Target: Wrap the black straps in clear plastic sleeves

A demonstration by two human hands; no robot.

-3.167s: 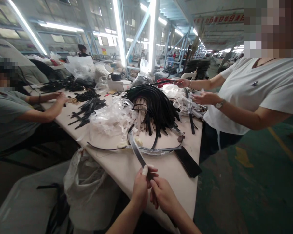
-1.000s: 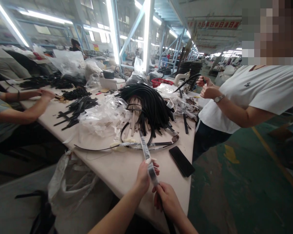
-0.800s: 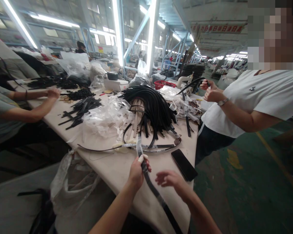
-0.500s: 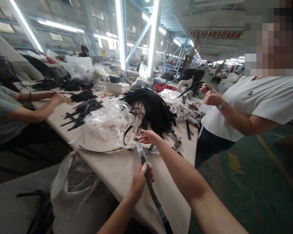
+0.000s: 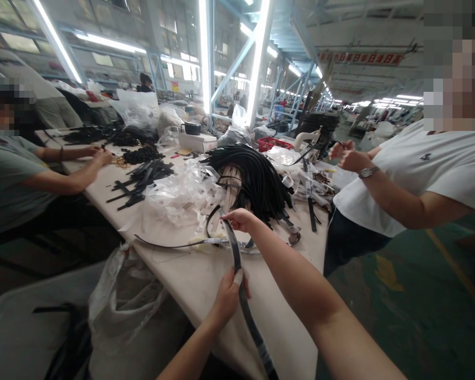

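A long black belt strap (image 5: 235, 249), glossy along parts of its length, runs from the middle of the table down past its near edge. My left hand (image 5: 228, 294) is closed around the strap partway along, with a pale covering on the thumb. At the strap's far end, the fingers of my right hand (image 5: 240, 219) are pinched on its tip. Just beyond sits a large pile of black straps (image 5: 257, 177) with pale undersides. Another thin strap (image 5: 170, 244), partly in clear wrapping, lies crosswise behind the held one.
Crumpled clear plastic sleeves (image 5: 182, 192) lie left of the pile, near short black strips (image 5: 142, 179). A red basket (image 5: 275, 143) stands behind. One co-worker (image 5: 27, 169) sits at left; another (image 5: 411, 179) stands at right. A plastic bag (image 5: 114, 301) hangs by the table's edge.
My right hand's fingers, spread beside the strap's end before, have closed on its tip. The view has shifted slightly left. The standing co-worker's hands have moved closer together.
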